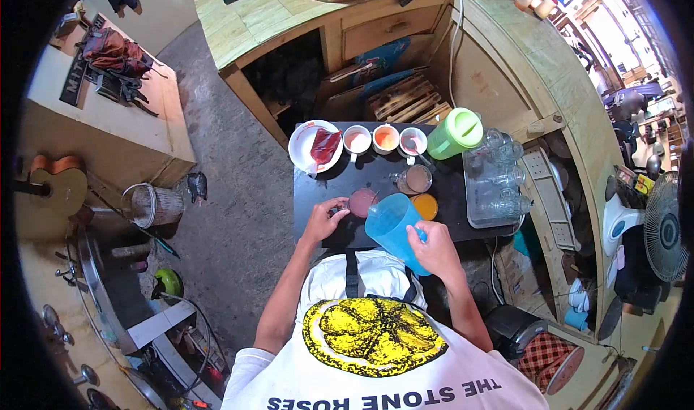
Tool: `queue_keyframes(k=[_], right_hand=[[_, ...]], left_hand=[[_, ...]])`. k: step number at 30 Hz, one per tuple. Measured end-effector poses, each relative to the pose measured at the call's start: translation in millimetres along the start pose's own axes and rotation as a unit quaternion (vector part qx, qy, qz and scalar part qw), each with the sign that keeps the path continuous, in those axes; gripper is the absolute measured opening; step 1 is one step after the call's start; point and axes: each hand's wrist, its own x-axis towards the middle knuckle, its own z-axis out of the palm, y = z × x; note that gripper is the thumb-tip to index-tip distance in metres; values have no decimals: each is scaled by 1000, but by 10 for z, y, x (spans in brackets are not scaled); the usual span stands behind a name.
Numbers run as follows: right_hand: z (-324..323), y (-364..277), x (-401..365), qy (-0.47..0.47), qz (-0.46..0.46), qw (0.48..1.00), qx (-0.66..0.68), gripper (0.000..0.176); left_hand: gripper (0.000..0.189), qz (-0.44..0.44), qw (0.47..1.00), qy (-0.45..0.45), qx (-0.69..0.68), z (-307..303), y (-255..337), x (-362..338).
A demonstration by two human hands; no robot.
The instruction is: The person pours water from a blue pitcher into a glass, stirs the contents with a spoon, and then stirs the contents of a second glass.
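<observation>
My right hand point(432, 245) grips the handle of a blue pitcher point(392, 225), tilted with its rim by a glass of pinkish drink point(362, 202). The fingers of my left hand point(327, 219) are closed at the left side of that glass, on its handle. Beside the pitcher is a glass of orange drink point(425, 207), and behind it a glass mug of brownish drink point(415, 179). Three white cups point(357, 140) stand in a row at the back, between a white bowl point(300, 150) with a red packet point(326, 147) and a green lidded pitcher point(455, 133).
A tray point(483, 218) of upturned glass mugs point(504, 175) lies on the right of the dark table point(318, 193). Behind stands a wooden counter point(253, 19). A fan point(663, 225) is at the far right, and a basket point(160, 206) sits on the floor at left.
</observation>
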Motion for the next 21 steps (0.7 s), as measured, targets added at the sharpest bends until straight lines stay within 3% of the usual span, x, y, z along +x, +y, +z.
queue_keyframes(k=[17, 21], right_hand=[[144, 134, 84, 4, 1, 999, -43, 38], [146, 123, 72, 1, 7, 999, -45, 39]], left_hand=[[29, 35, 999, 24, -8, 19, 8, -20], [29, -11, 1000, 20, -10, 1, 128, -33]])
